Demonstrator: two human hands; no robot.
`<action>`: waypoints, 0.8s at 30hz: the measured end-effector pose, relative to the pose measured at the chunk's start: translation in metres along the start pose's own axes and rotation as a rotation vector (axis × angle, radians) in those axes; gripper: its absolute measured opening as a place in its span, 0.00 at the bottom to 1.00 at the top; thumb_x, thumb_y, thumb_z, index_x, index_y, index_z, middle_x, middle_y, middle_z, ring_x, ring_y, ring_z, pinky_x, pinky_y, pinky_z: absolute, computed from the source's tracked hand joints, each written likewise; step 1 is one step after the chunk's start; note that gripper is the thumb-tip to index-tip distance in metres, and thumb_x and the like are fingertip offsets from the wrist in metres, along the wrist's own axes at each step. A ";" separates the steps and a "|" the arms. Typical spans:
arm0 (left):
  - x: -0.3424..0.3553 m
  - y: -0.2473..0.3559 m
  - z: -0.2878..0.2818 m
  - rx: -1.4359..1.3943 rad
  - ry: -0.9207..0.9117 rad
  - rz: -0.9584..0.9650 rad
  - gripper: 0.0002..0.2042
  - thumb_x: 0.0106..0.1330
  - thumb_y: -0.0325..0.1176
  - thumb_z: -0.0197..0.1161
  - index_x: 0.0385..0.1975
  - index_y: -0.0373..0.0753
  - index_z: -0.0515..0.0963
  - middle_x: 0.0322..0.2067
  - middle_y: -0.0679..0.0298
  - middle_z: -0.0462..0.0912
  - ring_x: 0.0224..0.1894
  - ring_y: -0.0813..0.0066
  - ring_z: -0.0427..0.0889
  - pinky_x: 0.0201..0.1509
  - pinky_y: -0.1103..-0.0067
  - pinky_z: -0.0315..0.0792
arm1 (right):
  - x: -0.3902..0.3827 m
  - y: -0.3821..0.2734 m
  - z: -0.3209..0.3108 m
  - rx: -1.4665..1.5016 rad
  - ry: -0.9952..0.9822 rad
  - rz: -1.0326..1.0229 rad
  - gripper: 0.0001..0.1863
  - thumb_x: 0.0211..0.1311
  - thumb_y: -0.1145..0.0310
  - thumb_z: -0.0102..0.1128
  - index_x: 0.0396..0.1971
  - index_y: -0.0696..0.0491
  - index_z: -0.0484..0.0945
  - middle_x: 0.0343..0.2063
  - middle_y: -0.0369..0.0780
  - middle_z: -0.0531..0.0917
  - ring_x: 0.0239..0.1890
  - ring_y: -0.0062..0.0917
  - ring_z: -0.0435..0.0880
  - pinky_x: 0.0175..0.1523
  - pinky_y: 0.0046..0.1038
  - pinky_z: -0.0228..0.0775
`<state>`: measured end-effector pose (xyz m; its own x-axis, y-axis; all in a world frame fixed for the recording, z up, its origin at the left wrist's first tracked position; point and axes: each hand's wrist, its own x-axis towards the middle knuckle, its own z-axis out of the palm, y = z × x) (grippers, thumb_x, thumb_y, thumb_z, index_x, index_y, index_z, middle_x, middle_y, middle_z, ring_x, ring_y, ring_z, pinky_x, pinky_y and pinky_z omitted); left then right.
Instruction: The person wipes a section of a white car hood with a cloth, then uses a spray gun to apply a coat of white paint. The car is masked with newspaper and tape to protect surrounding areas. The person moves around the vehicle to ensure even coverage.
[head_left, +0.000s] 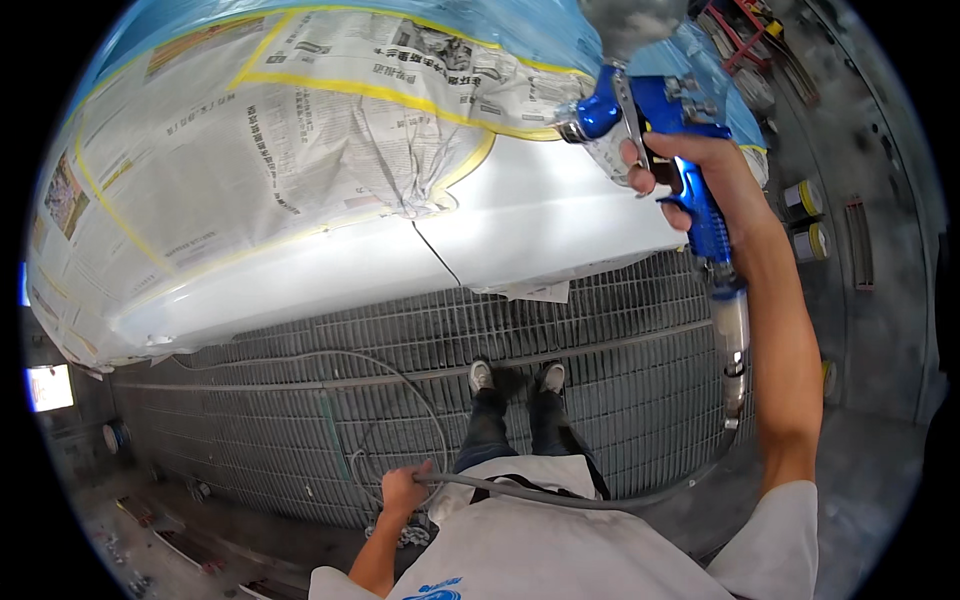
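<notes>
My right hand point(705, 170) is wrapped round the handle of a blue spray gun point(708, 222), fingers at its silver trigger. A paint cup point(632, 25) sits on top of the gun, and its nozzle points left, over the masked car body. Down by my waist, my left hand point(404, 488) grips a grey air hose point(530, 490). The hose runs across my front and up to the fitting below the gun's handle. In front of me is a glossy white car panel point(570, 200), bordered by newspaper masking point(300, 150) and yellow tape point(360, 88).
Metal floor grating point(570, 325) lies under my feet, with a loop of hose point(435, 400) on it to the left. Blue plastic sheeting point(200, 32) covers the car beyond the paper. Several cans point(805, 200) stand along the right, near a red rack point(738, 35).
</notes>
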<state>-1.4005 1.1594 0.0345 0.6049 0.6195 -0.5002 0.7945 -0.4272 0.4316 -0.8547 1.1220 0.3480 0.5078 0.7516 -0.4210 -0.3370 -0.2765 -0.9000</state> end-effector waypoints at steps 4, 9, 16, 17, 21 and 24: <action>0.003 0.000 0.001 -0.029 0.054 0.048 0.17 0.63 0.43 0.65 0.16 0.38 0.81 0.16 0.49 0.76 0.21 0.44 0.77 0.25 0.59 0.71 | 0.010 0.011 -0.023 -0.084 0.140 -0.031 0.11 0.62 0.66 0.58 0.31 0.60 0.80 0.19 0.37 0.78 0.16 0.14 0.72 0.14 0.15 0.57; 0.006 -0.007 0.008 -0.009 0.007 0.052 0.17 0.63 0.43 0.66 0.17 0.38 0.81 0.16 0.48 0.77 0.22 0.44 0.78 0.26 0.58 0.71 | -0.006 0.033 -0.067 -0.085 0.390 0.033 0.10 0.61 0.67 0.59 0.32 0.60 0.79 0.19 0.37 0.78 0.14 0.14 0.71 0.14 0.15 0.59; 0.006 0.003 0.013 0.030 -0.044 0.105 0.19 0.63 0.44 0.65 0.15 0.37 0.80 0.16 0.48 0.77 0.22 0.43 0.78 0.27 0.57 0.71 | -0.032 0.057 -0.092 -0.092 0.518 -0.010 0.14 0.62 0.70 0.58 0.43 0.63 0.78 0.37 0.42 0.84 0.30 0.20 0.83 0.15 0.18 0.70; 0.005 0.007 0.014 0.014 -0.050 0.118 0.20 0.63 0.45 0.64 0.14 0.36 0.79 0.16 0.48 0.77 0.22 0.43 0.78 0.27 0.57 0.71 | -0.034 0.059 -0.096 -0.066 0.481 -0.009 0.14 0.62 0.70 0.58 0.43 0.63 0.78 0.35 0.42 0.84 0.29 0.20 0.83 0.15 0.18 0.71; 0.004 0.027 0.024 0.075 -0.094 0.073 0.21 0.64 0.48 0.63 0.16 0.36 0.80 0.17 0.48 0.78 0.24 0.44 0.79 0.28 0.57 0.71 | -0.032 0.064 -0.121 -0.062 0.359 0.040 0.10 0.61 0.70 0.59 0.36 0.63 0.79 0.23 0.40 0.81 0.19 0.16 0.76 0.14 0.17 0.66; -0.001 0.051 0.040 0.126 -0.102 0.041 0.22 0.65 0.50 0.62 0.17 0.36 0.81 0.17 0.48 0.78 0.24 0.43 0.79 0.29 0.57 0.71 | -0.026 0.069 -0.148 -0.133 0.434 0.044 0.08 0.59 0.70 0.61 0.32 0.60 0.78 0.20 0.37 0.77 0.15 0.13 0.70 0.14 0.14 0.57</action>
<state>-1.3582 1.1111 0.0270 0.6339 0.5328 -0.5606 0.7658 -0.5340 0.3583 -0.7736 0.9942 0.2803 0.7898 0.4250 -0.4423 -0.2755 -0.3986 -0.8748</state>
